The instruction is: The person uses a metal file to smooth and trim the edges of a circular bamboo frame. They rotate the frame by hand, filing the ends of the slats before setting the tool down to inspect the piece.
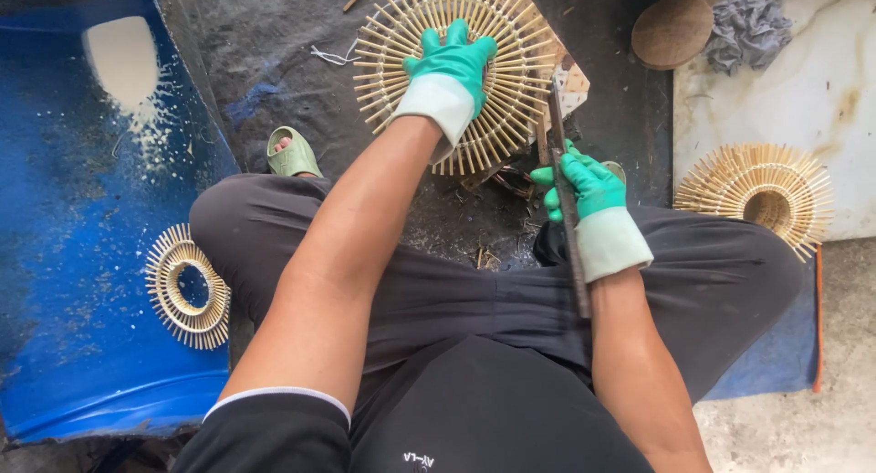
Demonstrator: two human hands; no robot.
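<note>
My left hand (452, 67), in a green glove with a white cuff, presses flat on a round bamboo-stick ring (511, 35) lying on the dark ground. The sticks radiate outward like a sunburst. My right hand (584, 186), gloved the same way, grips a long dark metal blade (570, 218) that runs from the ring's right edge back over my right forearm. I sit with my legs spread in dark trousers (474, 291).
A smaller finished stick ring (187, 286) lies on blue plastic sheet (73, 254) at left. Another ring (757, 195) rests on a white slab (821, 90) at right. A round wooden disc (672, 31), a grey rag (748, 26) and my green sandal (292, 154) are nearby.
</note>
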